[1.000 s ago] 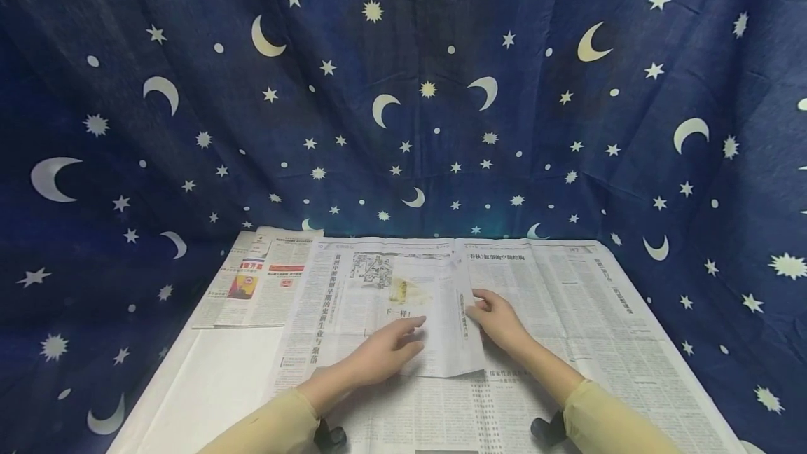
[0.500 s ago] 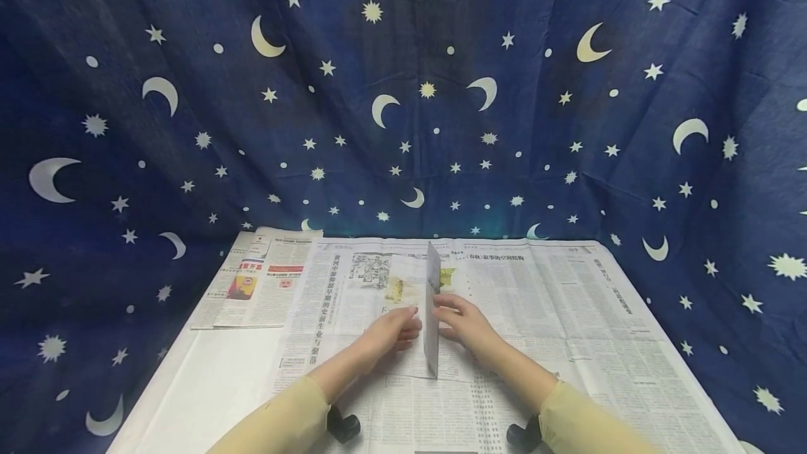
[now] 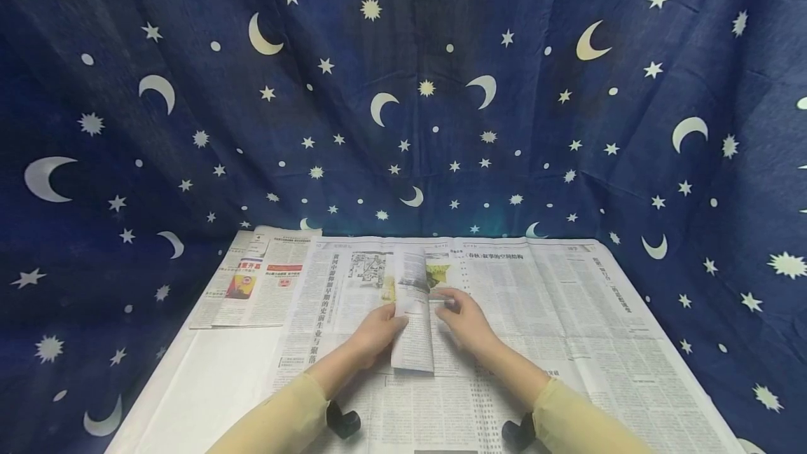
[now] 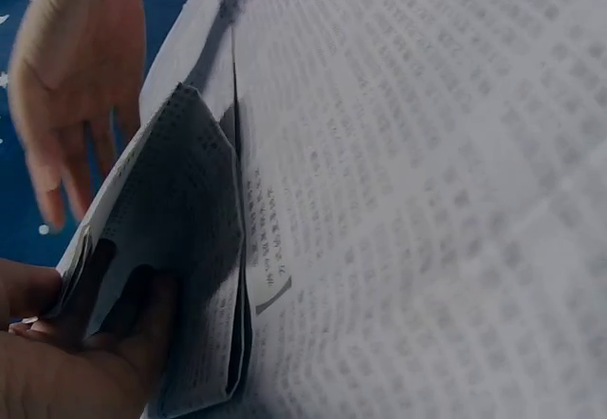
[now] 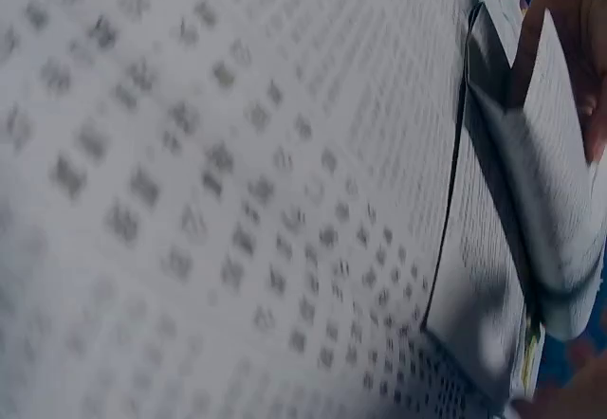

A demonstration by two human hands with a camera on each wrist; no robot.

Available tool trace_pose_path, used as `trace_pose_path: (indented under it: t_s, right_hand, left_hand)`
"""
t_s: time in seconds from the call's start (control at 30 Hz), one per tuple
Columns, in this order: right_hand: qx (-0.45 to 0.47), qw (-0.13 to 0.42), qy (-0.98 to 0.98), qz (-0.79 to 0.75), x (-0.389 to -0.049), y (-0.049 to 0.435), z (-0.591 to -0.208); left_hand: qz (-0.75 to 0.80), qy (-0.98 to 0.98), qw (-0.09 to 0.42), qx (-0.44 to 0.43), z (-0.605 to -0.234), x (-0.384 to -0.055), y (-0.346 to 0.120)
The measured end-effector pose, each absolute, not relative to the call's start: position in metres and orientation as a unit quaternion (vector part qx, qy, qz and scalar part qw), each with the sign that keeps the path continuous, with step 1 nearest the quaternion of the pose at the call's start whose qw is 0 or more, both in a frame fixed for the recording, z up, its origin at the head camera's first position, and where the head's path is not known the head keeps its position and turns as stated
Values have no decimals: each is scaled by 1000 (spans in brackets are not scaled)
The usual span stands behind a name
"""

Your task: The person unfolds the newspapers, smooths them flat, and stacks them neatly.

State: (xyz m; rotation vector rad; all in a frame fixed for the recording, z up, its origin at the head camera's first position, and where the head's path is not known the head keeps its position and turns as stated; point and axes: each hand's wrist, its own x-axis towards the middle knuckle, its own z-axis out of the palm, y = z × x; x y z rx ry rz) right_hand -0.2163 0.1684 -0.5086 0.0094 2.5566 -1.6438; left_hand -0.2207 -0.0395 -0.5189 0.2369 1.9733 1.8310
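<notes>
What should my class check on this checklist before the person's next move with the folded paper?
1. Left hand grips the folded paper: ok, thumb and fingers pinch its edge.
2. Right hand touching the folded paper: cannot tell; its fingers are beside the right edge.
3. Raised flap pressed flat: not ok, it stands up in both wrist views.
4. Large newspaper spread beneath: ok.
5. Smaller newspapers apart from both hands: ok, at the far left.

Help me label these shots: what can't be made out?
Head: fingers of the left hand, hidden behind the folded flap.
Head: fine print on the newspaper sheet, too small.
Head: dark strip, cut off by the bottom edge.
Right wrist: right hand, blurred and cut off by the right edge.
</notes>
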Motion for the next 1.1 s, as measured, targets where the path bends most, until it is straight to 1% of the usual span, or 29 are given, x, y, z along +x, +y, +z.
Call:
trace_pose_path:
  t_s: [0.13,0.3,0.47,0.6,0.7,0.87,1.1]
  right_hand:
    - [75,38,835,-543,-225,182,-507]
    - [121,54,775,-619,-231,194,-505]
    - [149,80,751,-638,-234,197,-506]
    - [139,115,763,-620,-233,193,-511]
    - [120,118,784,-598,-233,191,-514]
    - [107,88,812,-567,-238,201,-509]
    - [106,67,814,-568,-243,237,-491]
  left_hand:
    - [686,689,224,66,-516,-219,-44]
    - [700,673,234,49,-517,-219,-49]
    - [694,681,232,46,-519,-220,-51]
    - [692,682,230,44,-517,-219,-53]
    - [693,684,223,46,-512,-218,-58]
    - [684,701,196,44,-496,-224,-85]
    - [664,732,152,8,-484,-231,-130]
